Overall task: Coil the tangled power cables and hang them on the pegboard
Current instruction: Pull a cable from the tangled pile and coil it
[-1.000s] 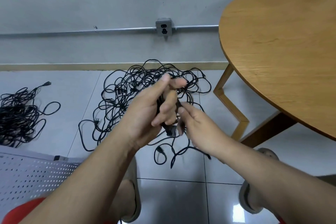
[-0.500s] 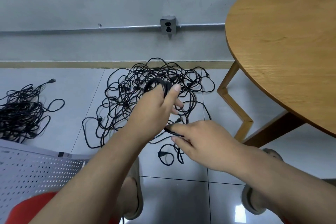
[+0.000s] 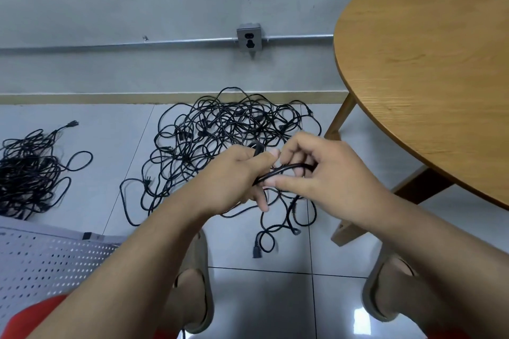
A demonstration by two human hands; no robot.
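- Black cable point(image 3: 286, 167), who has it?
- Both hands, just left of the table point(image 3: 427, 63). The left hand point(image 3: 237, 173) curls round a small bundle of it. The right hand point(image 3: 325, 173) pinches one strand.
- What can go wrong?
- It hangs down to the big pile point(image 3: 228, 129). A hard pull may drag knots up, I think.
- Room to move?
- Floor tiles point(image 3: 115, 146) show between table and pegboard point(image 3: 41, 256). The table edge is close to the right arm.

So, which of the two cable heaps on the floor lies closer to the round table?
The loose, spread heap below the wall socket, beside the table leg; the denser heap lies far left.
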